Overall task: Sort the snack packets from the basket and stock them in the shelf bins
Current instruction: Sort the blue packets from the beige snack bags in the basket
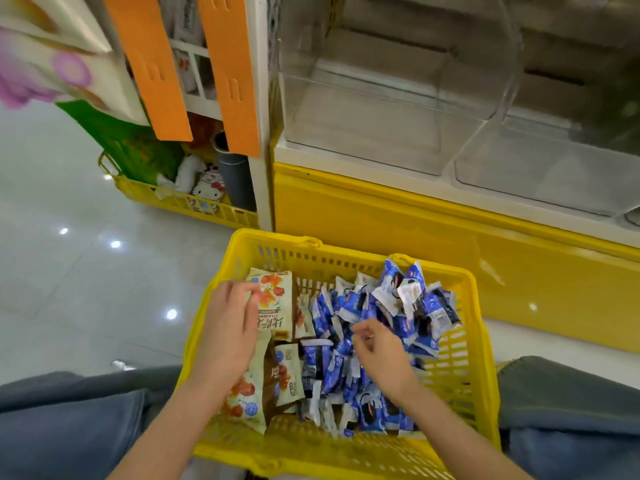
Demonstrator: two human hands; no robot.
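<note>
My left hand (228,327) pinches the left edge of the pale-green snack packet (275,306), which lies lengthwise near-to-far; my right hand (381,355) curls loosely over the blue packets (401,306), hold unclear.

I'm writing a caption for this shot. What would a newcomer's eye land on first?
The bright yellow basket at bottom centre, with a heap of blue packets filling its right side. Both hands are in it: the left hand grips a pale packet at the left, and the right hand is over the blue heap. Clear bins stand above it, to the right.
</note>
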